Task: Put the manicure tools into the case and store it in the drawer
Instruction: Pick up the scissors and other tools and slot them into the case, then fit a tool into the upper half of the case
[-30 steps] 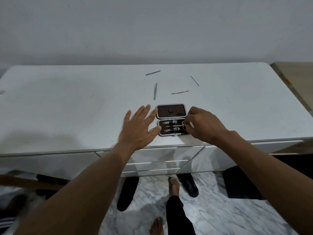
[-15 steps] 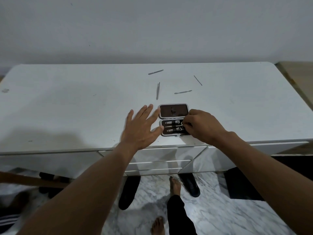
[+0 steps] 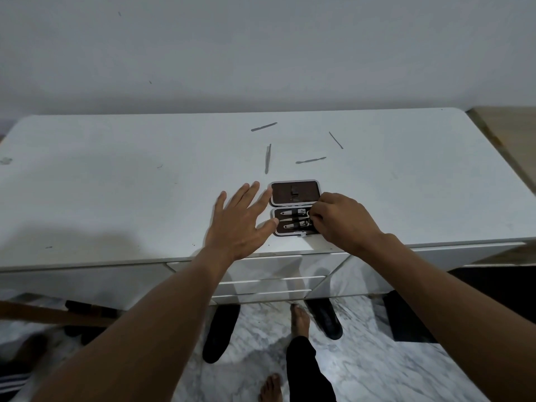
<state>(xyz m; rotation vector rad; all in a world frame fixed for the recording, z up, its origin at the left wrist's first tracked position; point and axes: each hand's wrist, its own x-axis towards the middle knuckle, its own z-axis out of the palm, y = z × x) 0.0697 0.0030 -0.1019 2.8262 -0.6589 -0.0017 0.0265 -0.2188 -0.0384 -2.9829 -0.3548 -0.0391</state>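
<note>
The open manicure case (image 3: 295, 193) lies near the front edge of the white cabinet top (image 3: 116, 184). Its lower half (image 3: 290, 224) holds nail clippers under black straps. My left hand (image 3: 240, 224) lies flat with fingers spread, and its fingertips touch the case's left edge. My right hand (image 3: 342, 221) covers the case's right end, with curled fingers pinching a small metal tool there; most of that tool is hidden. Several thin loose tools lie behind the case: one (image 3: 264, 126), another (image 3: 267, 158), a third (image 3: 311, 160), and a thin pick (image 3: 336, 139).
Drawer fronts (image 3: 261, 285) sit just below the cabinet top's front edge, shut. Black slippers (image 3: 220, 332) and a bare foot (image 3: 300, 320) are on the marble floor below. A wall rises behind the cabinet, and a wooden surface (image 3: 504, 126) adjoins it on the right.
My right hand has shifted slightly left over the case's right end. My left hand stays flat against the case's left edge.
</note>
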